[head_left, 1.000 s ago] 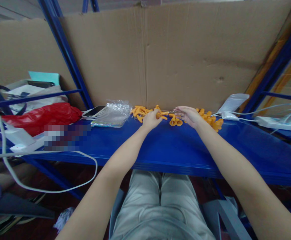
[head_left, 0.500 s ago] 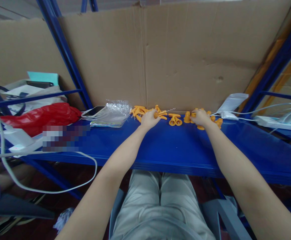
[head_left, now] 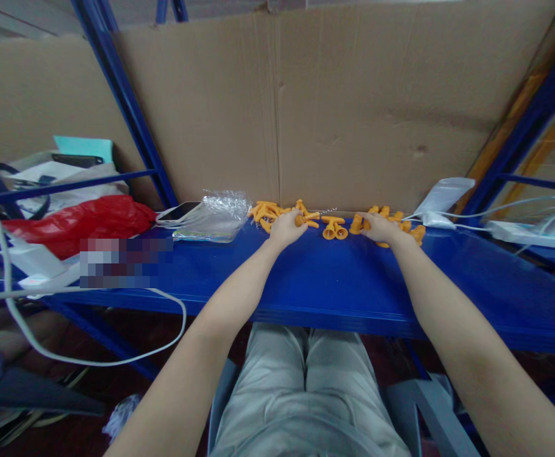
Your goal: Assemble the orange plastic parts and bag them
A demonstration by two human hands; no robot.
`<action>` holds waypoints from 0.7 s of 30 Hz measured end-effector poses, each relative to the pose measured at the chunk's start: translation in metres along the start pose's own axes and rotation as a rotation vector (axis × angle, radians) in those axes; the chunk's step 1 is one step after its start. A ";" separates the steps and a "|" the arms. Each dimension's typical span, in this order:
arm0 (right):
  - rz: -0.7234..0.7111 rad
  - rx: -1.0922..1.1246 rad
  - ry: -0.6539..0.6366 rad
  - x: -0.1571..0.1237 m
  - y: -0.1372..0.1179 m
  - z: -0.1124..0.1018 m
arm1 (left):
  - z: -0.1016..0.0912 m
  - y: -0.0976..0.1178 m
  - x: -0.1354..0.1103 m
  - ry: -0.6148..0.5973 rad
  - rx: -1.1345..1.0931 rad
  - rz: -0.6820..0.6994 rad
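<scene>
My left hand [head_left: 287, 230] is closed around the orange handle of a corkscrew [head_left: 298, 221], whose thin metal spiral points right. Beside and behind that hand lie more orange corkscrew handles [head_left: 264, 210] in a loose pile. My right hand [head_left: 381, 228] has its fingers closed at an orange bell-shaped sleeve [head_left: 356, 224], which leans slightly; the exact grip is partly hidden. More orange sleeves [head_left: 415, 235] cluster behind and to the right of this hand. Between the hands, two assembled corkscrews [head_left: 334, 230] lie side by side, their round open ends towards me.
The blue shelf [head_left: 325, 279] backs onto a tall cardboard sheet [head_left: 344, 114]. To the left are a clear plastic bag [head_left: 220, 219], a phone [head_left: 182, 212], a red bag [head_left: 87, 222] and a looped white cable [head_left: 182, 317]. A white pouch [head_left: 442, 197] and cables stand right.
My right hand has shifted slightly down and left, to the bell-shaped sleeve, which now leans. My left hand has barely moved and keeps the corkscrew, its spiral slightly turned.
</scene>
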State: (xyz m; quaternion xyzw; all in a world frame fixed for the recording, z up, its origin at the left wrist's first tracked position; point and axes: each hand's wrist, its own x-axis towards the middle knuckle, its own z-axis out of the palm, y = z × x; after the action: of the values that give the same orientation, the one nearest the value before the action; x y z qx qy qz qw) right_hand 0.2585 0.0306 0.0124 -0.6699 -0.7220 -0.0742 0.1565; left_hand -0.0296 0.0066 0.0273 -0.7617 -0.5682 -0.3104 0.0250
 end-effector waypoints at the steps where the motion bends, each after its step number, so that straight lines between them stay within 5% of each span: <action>1: 0.046 -0.029 -0.052 -0.003 -0.005 -0.004 | -0.001 0.001 0.000 -0.005 -0.001 -0.003; 7: 0.102 -0.079 -0.053 -0.012 -0.026 -0.018 | -0.002 0.003 -0.002 -0.021 0.004 -0.012; 21: 0.079 -0.053 0.032 -0.007 -0.028 -0.016 | 0.004 -0.002 0.002 -0.003 -0.019 0.015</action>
State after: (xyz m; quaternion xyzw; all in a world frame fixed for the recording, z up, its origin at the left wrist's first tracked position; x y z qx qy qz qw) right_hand 0.2335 0.0164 0.0283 -0.7004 -0.6903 -0.0977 0.1528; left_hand -0.0294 0.0104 0.0240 -0.7666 -0.5595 -0.3145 0.0196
